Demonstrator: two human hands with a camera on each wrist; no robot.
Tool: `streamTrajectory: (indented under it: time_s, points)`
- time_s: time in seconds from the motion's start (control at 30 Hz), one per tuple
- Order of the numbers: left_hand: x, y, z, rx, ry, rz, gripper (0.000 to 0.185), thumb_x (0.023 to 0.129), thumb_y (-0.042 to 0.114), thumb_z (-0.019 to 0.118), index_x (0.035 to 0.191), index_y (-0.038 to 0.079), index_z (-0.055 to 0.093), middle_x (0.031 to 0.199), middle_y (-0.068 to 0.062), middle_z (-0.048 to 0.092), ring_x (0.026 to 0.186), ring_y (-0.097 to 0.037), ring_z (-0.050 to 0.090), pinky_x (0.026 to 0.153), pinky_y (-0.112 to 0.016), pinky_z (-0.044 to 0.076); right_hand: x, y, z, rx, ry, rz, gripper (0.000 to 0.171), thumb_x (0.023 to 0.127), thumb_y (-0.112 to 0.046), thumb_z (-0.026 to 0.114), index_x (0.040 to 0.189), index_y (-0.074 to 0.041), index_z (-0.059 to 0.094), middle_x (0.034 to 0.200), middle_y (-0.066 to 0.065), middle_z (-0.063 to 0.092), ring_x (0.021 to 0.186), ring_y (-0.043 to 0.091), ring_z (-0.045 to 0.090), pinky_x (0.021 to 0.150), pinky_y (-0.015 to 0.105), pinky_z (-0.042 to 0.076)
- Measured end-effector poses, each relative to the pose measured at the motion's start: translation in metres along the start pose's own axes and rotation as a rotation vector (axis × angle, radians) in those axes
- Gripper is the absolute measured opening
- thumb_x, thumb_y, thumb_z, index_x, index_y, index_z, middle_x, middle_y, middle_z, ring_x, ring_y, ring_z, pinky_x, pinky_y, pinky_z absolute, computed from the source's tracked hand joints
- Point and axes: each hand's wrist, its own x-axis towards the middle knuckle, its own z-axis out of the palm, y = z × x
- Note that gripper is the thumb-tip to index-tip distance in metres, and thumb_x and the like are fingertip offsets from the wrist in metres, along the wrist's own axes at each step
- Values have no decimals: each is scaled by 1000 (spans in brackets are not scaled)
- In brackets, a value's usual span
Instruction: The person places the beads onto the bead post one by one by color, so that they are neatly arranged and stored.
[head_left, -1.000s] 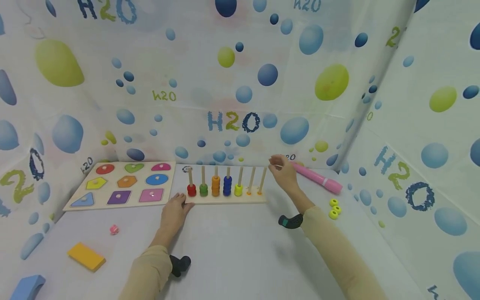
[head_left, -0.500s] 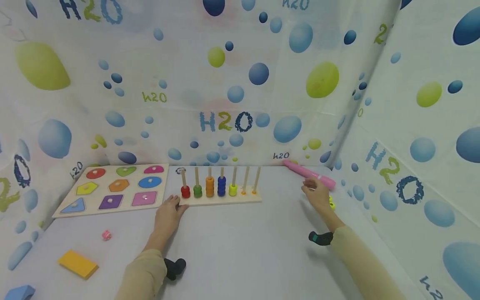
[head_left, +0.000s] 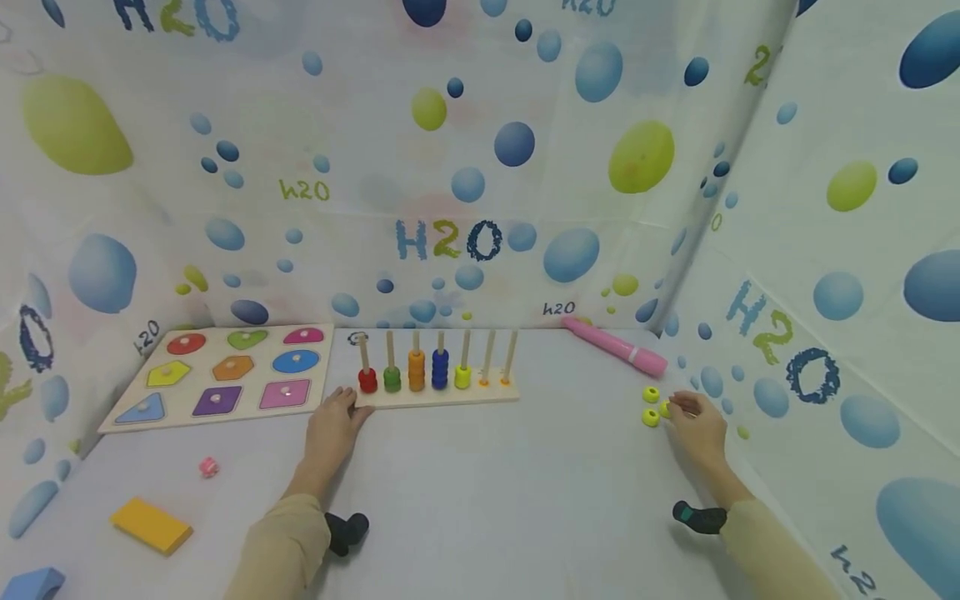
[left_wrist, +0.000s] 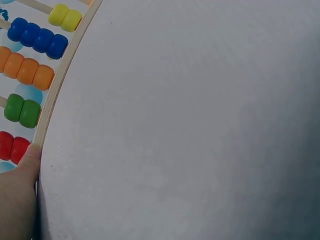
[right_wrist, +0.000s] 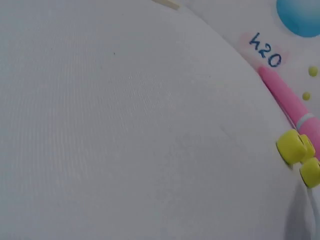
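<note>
A wooden counting peg board (head_left: 442,398) lies near the back, with red, green, orange, blue and yellow beads on its upright pegs. Its two rightmost pegs carry no beads. My left hand (head_left: 330,429) holds the board's left end; in the left wrist view the thumb (left_wrist: 31,155) presses the front edge beside the red beads (left_wrist: 12,147). Over on the right, my right hand (head_left: 699,425) pinches a yellow bead (head_left: 664,409), partly covered by the fingertips. Two more yellow beads lie beside it, the far bead (head_left: 651,394) and the near bead (head_left: 650,417).
A shape puzzle board (head_left: 217,375) lies left of the peg board. A pink marker-shaped tube (head_left: 615,346) lies at the back right. At front left are a small pink piece (head_left: 208,467), a yellow block (head_left: 152,526) and a blue block (head_left: 33,583). Patterned sheets rise behind and to the right.
My right hand has moved from beside the rightmost peg, right and towards me, to the yellow beads, and has taken hold of one. The left hand stays on the peg board. The view has turned slightly right.
</note>
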Motion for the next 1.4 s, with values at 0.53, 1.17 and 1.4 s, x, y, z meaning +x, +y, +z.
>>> streamTrajectory:
  time_s: [0.53, 1.17, 1.4]
  points:
    - [-3, 2, -1, -17, 17, 9, 51, 88, 22, 69, 124, -11, 55, 128, -29, 52, 126, -44, 41, 102, -55, 35, 3, 11, 1, -87, -118, 12, 37, 90, -11, 58, 123, 5, 50, 119, 26, 57, 109, 38, 55, 93, 48, 47]
    - [-1, 1, -3, -20, 16, -1, 53, 88, 23, 68, 126, -11, 53, 129, -28, 51, 127, -43, 40, 103, -54, 35, 18, -34, 16, 37, -96, -79, 35, 94, -14, 57, 124, 3, 51, 122, 21, 57, 113, 35, 55, 94, 42, 47]
    - [-1, 0, 0, -20, 31, 10, 50, 89, 22, 67, 123, -12, 54, 128, -29, 51, 126, -44, 41, 103, -55, 34, 27, -97, 42, 177, -123, -216, 35, 89, -10, 64, 120, 4, 54, 117, 19, 60, 109, 32, 59, 92, 39, 50]
